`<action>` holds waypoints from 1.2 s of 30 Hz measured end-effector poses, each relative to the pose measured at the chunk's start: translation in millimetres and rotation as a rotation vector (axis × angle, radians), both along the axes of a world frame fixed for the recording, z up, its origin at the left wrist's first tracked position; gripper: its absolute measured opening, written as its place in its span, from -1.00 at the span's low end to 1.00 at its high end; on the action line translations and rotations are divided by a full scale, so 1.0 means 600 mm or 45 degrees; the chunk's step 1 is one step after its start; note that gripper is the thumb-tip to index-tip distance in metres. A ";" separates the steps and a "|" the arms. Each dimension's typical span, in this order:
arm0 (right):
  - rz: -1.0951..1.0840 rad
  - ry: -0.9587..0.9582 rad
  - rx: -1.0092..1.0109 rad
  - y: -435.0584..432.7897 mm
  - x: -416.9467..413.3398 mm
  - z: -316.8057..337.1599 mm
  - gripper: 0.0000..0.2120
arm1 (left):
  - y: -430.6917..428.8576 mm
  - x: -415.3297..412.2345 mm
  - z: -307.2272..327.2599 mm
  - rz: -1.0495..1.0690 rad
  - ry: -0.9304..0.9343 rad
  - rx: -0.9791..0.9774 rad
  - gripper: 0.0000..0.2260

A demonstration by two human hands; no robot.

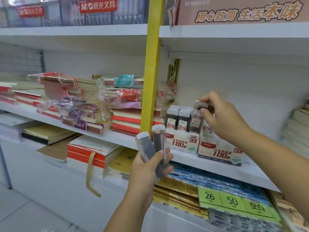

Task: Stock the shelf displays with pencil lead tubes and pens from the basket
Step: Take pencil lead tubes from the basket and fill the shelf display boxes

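Observation:
Two white display boxes of pencil lead tubes stand on the middle shelf: the 0.5 box [182,143] on the left and the 0.7 box [219,151] on the right. My right hand [220,114] pinches the top of one lead tube [196,116], tilted, at the right end of the 0.5 box between the two displays. My left hand [147,166] is lower and in front of the shelf edge, gripping two dark lead tubes with white caps [153,146], fanned upward. No basket or pens are in view.
A yellow upright post [153,64] divides the shelving just left of the displays. Stacks of wrapped notebooks [93,104] fill the shelf to the left. Blue and gold paper packs with a green label [232,201] lie on the lower shelf. Books sit at the far right.

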State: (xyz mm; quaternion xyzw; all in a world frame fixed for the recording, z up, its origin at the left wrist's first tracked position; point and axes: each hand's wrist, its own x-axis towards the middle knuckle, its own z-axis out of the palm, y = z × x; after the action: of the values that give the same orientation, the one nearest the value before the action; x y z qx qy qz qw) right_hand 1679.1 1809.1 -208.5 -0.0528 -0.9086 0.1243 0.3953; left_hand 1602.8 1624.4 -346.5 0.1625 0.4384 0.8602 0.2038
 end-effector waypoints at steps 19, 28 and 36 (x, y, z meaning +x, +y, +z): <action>0.331 -0.156 -0.748 -0.074 0.037 -0.112 -0.68 | 0.012 0.031 -0.003 -0.166 0.200 -0.235 -0.69; 0.530 -0.187 -0.946 -0.056 0.057 -0.108 -0.83 | 0.008 0.035 -0.010 -0.295 0.128 -0.236 -0.58; 0.373 -0.148 -1.028 -0.049 0.062 -0.111 -0.80 | 0.011 0.037 -0.004 -0.013 0.258 -0.351 -0.65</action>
State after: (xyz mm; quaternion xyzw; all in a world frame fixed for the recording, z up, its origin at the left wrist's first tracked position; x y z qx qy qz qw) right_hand 1716.5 1779.7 -274.9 -0.0806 -0.8058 0.5213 0.2692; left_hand 1625.3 1630.9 -348.9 0.2212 0.5696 0.7701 0.1831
